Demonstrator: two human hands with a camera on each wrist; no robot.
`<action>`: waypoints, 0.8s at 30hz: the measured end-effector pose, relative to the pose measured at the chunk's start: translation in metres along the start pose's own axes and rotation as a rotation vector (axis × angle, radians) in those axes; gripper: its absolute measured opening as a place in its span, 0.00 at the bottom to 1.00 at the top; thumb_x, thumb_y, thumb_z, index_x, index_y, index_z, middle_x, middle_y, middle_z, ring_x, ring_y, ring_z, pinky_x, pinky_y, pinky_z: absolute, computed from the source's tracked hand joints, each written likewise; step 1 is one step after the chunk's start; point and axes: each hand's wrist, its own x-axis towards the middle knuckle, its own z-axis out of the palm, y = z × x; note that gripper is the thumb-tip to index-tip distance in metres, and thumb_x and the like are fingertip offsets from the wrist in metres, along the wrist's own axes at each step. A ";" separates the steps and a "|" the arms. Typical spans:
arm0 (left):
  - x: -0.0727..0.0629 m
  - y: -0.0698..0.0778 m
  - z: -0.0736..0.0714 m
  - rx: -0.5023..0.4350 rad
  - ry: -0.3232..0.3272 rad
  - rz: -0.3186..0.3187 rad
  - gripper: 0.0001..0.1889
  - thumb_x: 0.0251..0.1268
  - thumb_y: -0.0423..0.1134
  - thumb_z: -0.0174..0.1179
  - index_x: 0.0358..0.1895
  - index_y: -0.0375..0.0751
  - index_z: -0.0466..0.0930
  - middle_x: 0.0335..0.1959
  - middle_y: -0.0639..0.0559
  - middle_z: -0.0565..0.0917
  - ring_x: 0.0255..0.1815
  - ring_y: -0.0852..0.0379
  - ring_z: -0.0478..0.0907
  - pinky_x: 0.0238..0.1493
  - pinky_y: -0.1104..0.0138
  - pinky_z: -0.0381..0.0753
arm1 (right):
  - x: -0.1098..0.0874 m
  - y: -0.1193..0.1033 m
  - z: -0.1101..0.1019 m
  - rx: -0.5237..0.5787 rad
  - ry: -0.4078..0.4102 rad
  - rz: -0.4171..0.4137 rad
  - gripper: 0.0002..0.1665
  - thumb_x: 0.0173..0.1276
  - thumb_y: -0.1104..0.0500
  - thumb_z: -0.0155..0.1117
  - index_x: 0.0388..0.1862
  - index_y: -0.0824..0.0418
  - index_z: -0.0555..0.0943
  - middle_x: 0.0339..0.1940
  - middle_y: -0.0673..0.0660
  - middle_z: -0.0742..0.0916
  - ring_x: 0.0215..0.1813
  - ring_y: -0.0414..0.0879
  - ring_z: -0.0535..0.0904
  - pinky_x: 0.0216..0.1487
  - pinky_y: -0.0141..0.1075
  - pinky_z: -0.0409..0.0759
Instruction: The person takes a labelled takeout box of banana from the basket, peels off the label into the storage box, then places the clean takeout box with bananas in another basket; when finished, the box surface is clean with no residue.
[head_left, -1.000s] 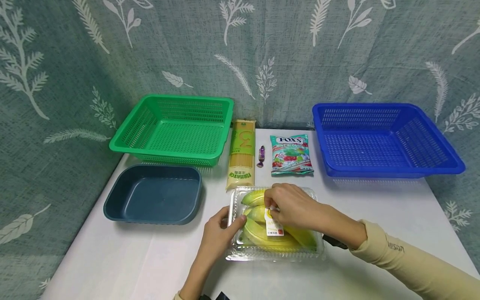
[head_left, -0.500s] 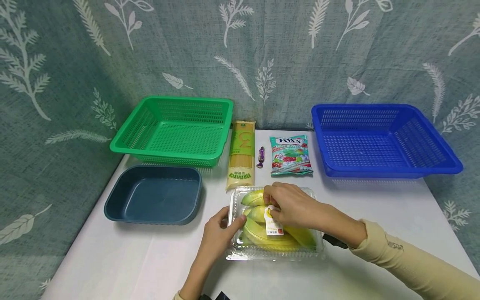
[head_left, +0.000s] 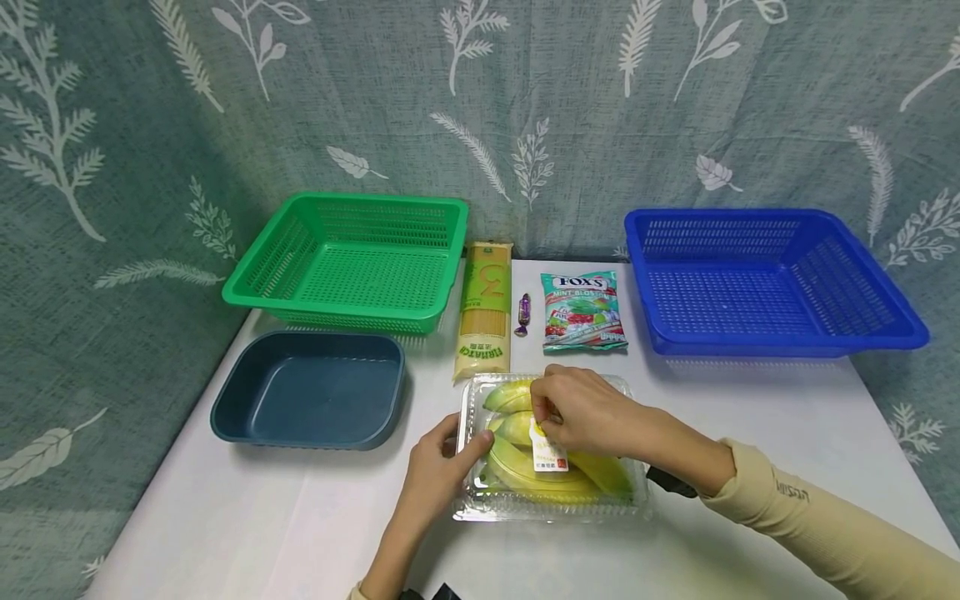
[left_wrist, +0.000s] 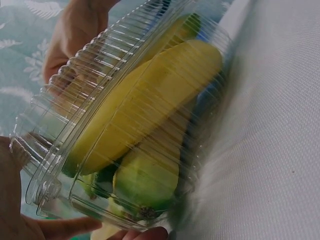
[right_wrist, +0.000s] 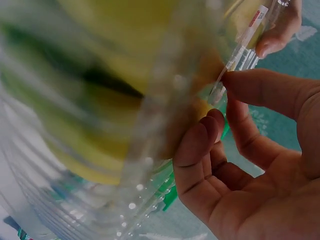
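A clear plastic clamshell box (head_left: 471, 492) with bananas (head_left: 517, 462) inside sits on the white table. My left hand (head_left: 438, 467) grips its left side, thumb on the lid and fingers down along the wall. On top of the lid lies a white label (head_left: 551, 457) with a yellow banana picture and a red mark. My right hand (head_left: 585, 412) pinches the label's upper end between thumb and forefinger. In the right wrist view, the thumb and fingertips of the right hand (right_wrist: 260, 150) meet at the label's edge; the lower fingers are bent. The left wrist view shows the bananas (left_wrist: 145, 105) through the ribbed wall.
Behind the box are a spaghetti pack (head_left: 483, 312), a purple-wrapped candy (head_left: 523, 314) and a Fox's candy bag (head_left: 585, 311). A green basket (head_left: 345, 317) and a dark blue-grey tub (head_left: 307, 433) stand left. A blue basket (head_left: 750, 343) stands at the right.
Both hands keep nearly the same places on the box. The right hand's fingertips shift only slightly at the label.
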 end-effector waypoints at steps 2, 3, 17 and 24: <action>0.000 0.000 0.000 0.005 0.002 0.001 0.28 0.63 0.57 0.66 0.60 0.42 0.80 0.40 0.45 0.87 0.33 0.55 0.83 0.31 0.62 0.82 | 0.000 0.000 0.000 -0.003 0.007 0.005 0.11 0.59 0.67 0.72 0.28 0.55 0.78 0.26 0.48 0.76 0.29 0.41 0.69 0.33 0.36 0.71; 0.000 0.000 0.000 0.007 0.003 0.000 0.28 0.63 0.57 0.66 0.60 0.42 0.80 0.40 0.46 0.87 0.33 0.55 0.83 0.31 0.62 0.82 | 0.000 0.000 0.000 -0.003 0.009 0.009 0.11 0.59 0.67 0.72 0.30 0.55 0.78 0.26 0.48 0.75 0.29 0.41 0.69 0.33 0.36 0.71; 0.000 0.000 0.000 0.001 0.000 -0.003 0.28 0.63 0.57 0.66 0.60 0.43 0.80 0.39 0.46 0.86 0.33 0.55 0.83 0.30 0.62 0.82 | -0.001 0.001 0.002 -0.004 0.023 0.003 0.10 0.58 0.67 0.73 0.30 0.56 0.80 0.28 0.48 0.77 0.29 0.41 0.70 0.35 0.36 0.72; 0.000 0.000 0.000 0.000 0.001 -0.004 0.28 0.63 0.57 0.67 0.60 0.43 0.80 0.40 0.45 0.86 0.33 0.55 0.83 0.31 0.62 0.82 | -0.001 0.000 0.004 -0.018 0.050 -0.031 0.10 0.55 0.69 0.72 0.28 0.57 0.80 0.27 0.47 0.78 0.28 0.41 0.70 0.35 0.36 0.72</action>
